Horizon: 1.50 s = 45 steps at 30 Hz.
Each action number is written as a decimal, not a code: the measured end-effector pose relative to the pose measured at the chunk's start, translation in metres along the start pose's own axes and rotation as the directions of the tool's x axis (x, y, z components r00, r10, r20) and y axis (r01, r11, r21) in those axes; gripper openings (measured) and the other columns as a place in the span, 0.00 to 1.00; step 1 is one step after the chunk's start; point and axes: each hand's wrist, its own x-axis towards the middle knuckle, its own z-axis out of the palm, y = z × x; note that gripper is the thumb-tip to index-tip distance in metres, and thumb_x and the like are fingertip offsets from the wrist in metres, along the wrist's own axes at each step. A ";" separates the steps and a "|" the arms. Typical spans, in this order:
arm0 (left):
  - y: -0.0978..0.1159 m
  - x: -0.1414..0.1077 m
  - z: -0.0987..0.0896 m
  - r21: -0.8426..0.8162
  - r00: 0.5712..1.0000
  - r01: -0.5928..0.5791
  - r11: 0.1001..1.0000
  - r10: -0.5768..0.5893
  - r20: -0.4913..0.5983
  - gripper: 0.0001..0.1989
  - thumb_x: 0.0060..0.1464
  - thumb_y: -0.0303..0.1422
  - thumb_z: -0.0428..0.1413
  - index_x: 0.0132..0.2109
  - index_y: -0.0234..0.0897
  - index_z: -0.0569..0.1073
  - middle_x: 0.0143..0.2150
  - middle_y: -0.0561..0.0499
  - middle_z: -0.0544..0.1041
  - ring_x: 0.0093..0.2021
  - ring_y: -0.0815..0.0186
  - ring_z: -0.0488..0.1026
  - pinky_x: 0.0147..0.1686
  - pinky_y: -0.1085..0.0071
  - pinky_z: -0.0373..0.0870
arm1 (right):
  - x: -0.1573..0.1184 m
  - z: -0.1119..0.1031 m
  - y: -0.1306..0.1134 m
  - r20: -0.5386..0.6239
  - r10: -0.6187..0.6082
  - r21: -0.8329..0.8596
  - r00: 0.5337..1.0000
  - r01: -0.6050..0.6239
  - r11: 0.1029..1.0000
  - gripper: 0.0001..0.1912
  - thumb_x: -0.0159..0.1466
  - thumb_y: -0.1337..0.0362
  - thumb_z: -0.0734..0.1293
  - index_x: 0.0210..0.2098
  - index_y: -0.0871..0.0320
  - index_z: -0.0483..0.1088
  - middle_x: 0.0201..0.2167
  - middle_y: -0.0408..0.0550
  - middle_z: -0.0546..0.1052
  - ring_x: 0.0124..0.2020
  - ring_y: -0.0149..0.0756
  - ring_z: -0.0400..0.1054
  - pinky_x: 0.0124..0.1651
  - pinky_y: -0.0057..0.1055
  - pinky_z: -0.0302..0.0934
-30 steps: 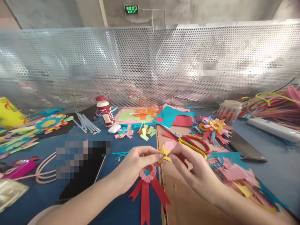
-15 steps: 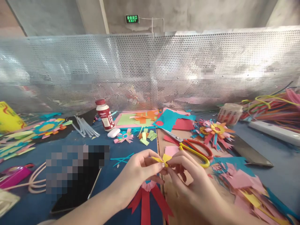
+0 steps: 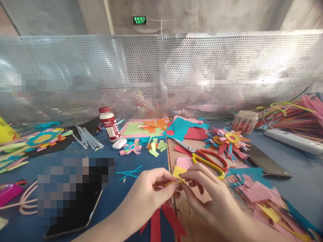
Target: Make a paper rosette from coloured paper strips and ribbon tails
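Note:
Between the fingertips of both hands is a small folded piece of yellow paper (image 3: 179,172). My left hand (image 3: 157,188) pinches its left side, thumb against the fingers. My right hand (image 3: 205,188) grips the right side with thumb and fingertips. Under my left hand lie red paper ribbon strips (image 3: 155,225), their upper end hidden. Scissors (image 3: 205,158) with red and yellow handles rest just beyond my right hand, beside a pink paper square (image 3: 184,162). Thin blue strips (image 3: 129,173) lie crossed to the left of my hands.
A red-capped bottle (image 3: 110,126) and a white case (image 3: 119,144) stand behind. A black tablet (image 3: 83,198) lies left, a dark phone (image 3: 268,161) right. Paper flowers (image 3: 230,139), scraps (image 3: 267,198) and a plastic cup (image 3: 244,121) are on the right. Perforated metal panels (image 3: 151,67) border the back.
Both hands have dipped slightly, and the yellow paper is turned so one flap stands up more. My left hand covers more of the red ribbon's top. The view has shifted a little.

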 end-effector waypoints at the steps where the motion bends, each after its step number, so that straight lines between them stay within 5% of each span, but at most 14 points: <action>1: -0.001 0.000 0.000 -0.014 1.000 0.008 1.000 -0.008 0.002 0.07 0.53 0.34 0.55 0.34 0.35 0.73 0.28 0.54 0.76 0.28 0.72 0.72 0.25 0.79 0.63 | 0.000 0.000 0.001 -0.018 -0.045 -0.034 0.999 0.044 0.998 0.10 0.59 0.75 0.62 0.40 0.59 0.67 0.32 0.47 0.69 0.31 0.31 0.64 0.30 0.27 0.62; 8: 0.008 -0.001 0.004 -0.122 0.995 0.098 0.988 -0.097 0.020 0.07 0.51 0.34 0.57 0.33 0.32 0.74 0.28 0.51 0.78 0.27 0.70 0.73 0.25 0.78 0.66 | 0.002 -0.005 0.007 -0.064 -0.244 -0.223 0.968 0.225 0.948 0.08 0.59 0.76 0.63 0.37 0.60 0.69 0.29 0.49 0.71 0.29 0.33 0.65 0.30 0.29 0.63; 13: 0.014 -0.002 0.005 -0.125 0.991 0.122 0.985 -0.128 -0.035 0.06 0.51 0.33 0.57 0.32 0.33 0.74 0.26 0.52 0.77 0.25 0.73 0.72 0.23 0.81 0.64 | 0.001 -0.005 0.007 -0.054 -0.262 -0.274 0.963 0.238 0.932 0.08 0.60 0.75 0.63 0.37 0.60 0.69 0.29 0.49 0.72 0.28 0.33 0.65 0.28 0.29 0.63; 22: 0.007 -0.001 0.007 -0.250 0.991 0.133 0.959 -0.127 0.040 0.11 0.50 0.37 0.58 0.33 0.31 0.72 0.29 0.46 0.78 0.31 0.66 0.75 0.30 0.74 0.70 | -0.004 -0.010 0.002 0.014 -0.283 -0.418 0.959 0.263 0.870 0.06 0.63 0.73 0.60 0.36 0.61 0.68 0.28 0.49 0.74 0.26 0.33 0.65 0.25 0.28 0.62; 37: 0.006 -0.007 0.011 -0.150 0.999 0.046 0.988 -0.043 0.021 0.11 0.52 0.38 0.57 0.34 0.33 0.72 0.32 0.48 0.77 0.35 0.65 0.75 0.35 0.73 0.71 | -0.011 -0.012 0.000 0.135 -0.272 -0.448 0.953 0.303 0.841 0.07 0.64 0.72 0.57 0.38 0.60 0.65 0.30 0.51 0.73 0.27 0.35 0.66 0.25 0.29 0.60; 41: 0.008 -0.009 0.009 -0.071 1.000 0.006 0.997 -0.007 -0.015 0.09 0.53 0.37 0.55 0.34 0.35 0.73 0.32 0.49 0.78 0.35 0.65 0.75 0.35 0.73 0.70 | -0.008 -0.009 -0.003 -0.004 -0.196 -0.359 0.981 0.181 0.916 0.06 0.60 0.74 0.61 0.36 0.58 0.64 0.28 0.47 0.71 0.27 0.32 0.65 0.24 0.26 0.58; 43: 0.008 -0.010 0.008 0.040 0.999 -0.020 0.999 0.022 -0.030 0.07 0.53 0.36 0.55 0.35 0.36 0.74 0.33 0.50 0.79 0.36 0.65 0.74 0.36 0.73 0.69 | -0.006 -0.008 -0.004 0.002 -0.017 -0.193 1.000 0.017 0.981 0.03 0.60 0.71 0.61 0.30 0.58 0.63 0.24 0.43 0.68 0.23 0.29 0.61 0.22 0.24 0.55; 45: 0.006 -0.010 0.007 0.165 0.997 -0.059 0.984 0.068 -0.046 0.07 0.54 0.35 0.54 0.35 0.38 0.75 0.34 0.52 0.79 0.35 0.65 0.74 0.35 0.73 0.69 | -0.003 -0.009 -0.007 0.124 0.213 -0.018 0.969 -0.213 0.977 0.08 0.62 0.66 0.59 0.26 0.58 0.62 0.20 0.41 0.64 0.20 0.27 0.57 0.21 0.24 0.52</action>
